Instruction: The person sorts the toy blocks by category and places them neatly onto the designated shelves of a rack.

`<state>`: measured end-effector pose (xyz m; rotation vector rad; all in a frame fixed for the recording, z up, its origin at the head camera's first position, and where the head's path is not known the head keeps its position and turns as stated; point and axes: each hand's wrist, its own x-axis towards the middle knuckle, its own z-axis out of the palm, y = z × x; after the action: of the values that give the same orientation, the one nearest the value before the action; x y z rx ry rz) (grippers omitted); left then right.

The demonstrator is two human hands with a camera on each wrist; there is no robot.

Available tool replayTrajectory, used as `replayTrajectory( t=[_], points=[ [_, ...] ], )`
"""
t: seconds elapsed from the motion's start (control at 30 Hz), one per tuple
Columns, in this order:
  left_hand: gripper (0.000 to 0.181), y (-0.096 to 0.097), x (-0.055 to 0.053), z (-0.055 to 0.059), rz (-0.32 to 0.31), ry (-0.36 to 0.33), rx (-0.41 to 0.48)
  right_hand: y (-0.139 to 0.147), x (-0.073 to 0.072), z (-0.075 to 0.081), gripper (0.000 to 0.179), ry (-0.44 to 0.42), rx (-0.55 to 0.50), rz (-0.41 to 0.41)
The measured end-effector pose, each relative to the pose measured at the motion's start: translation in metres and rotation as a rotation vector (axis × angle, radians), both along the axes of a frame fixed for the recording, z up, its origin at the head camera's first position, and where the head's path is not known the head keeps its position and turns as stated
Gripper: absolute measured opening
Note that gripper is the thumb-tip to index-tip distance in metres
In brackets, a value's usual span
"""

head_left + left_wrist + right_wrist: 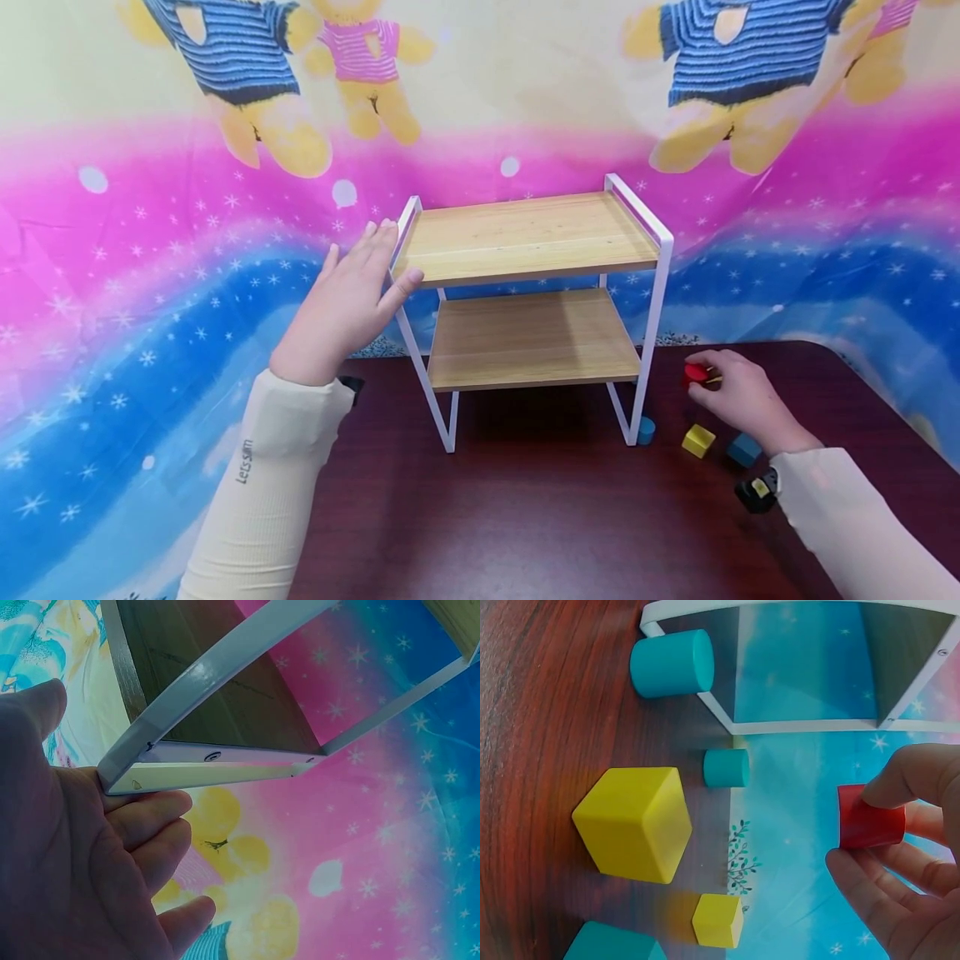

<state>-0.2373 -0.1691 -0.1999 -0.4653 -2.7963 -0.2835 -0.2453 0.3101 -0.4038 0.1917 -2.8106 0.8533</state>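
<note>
A two-tier wooden shelf (pixel 525 237) with a white metal frame stands on the table. Beside its upper left corner is my left hand (pixel 348 300), fingers extended, touching the white frame (pixel 202 682) in the left wrist view. To the right of the shelf, my right hand (pixel 742 400) pinches a red cylinder block (pixel 866 821) between thumb and fingers, raised off the table. Near that hand lie a blue cylinder (pixel 647 431) by the shelf's front leg, a yellow cube (pixel 698 441) and a blue cube (pixel 744 450).
In the right wrist view, a second blue cylinder (pixel 726 767) and another yellow cube (pixel 718 921) sit farther back, near the table's far edge. The dark red wooden table (pixel 510 517) spreads in front of the shelf. A patterned cloth backdrop (pixel 517 108) hangs behind.
</note>
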Motion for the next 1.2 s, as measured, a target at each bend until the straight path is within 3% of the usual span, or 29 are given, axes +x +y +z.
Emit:
replayTrajectory(
  t=[0.5, 0.87, 1.2],
  points=[
    [0.083, -0.001, -0.001, -0.002, -0.004, 0.012, 0.006, -0.01, 0.01, 0.009, 0.047, 0.066, 0.007, 0.007],
    [0.079, -0.001, -0.001, -0.003, -0.017, 0.031, 0.008, -0.019, 0.025, 0.022, 0.049, 0.091, 0.015, 0.001],
    [0.078, -0.001, -0.001, -0.004, -0.017, 0.037, 0.011, -0.024, 0.033, 0.028, 0.044, 0.182, 0.008, -0.008]
  ],
)
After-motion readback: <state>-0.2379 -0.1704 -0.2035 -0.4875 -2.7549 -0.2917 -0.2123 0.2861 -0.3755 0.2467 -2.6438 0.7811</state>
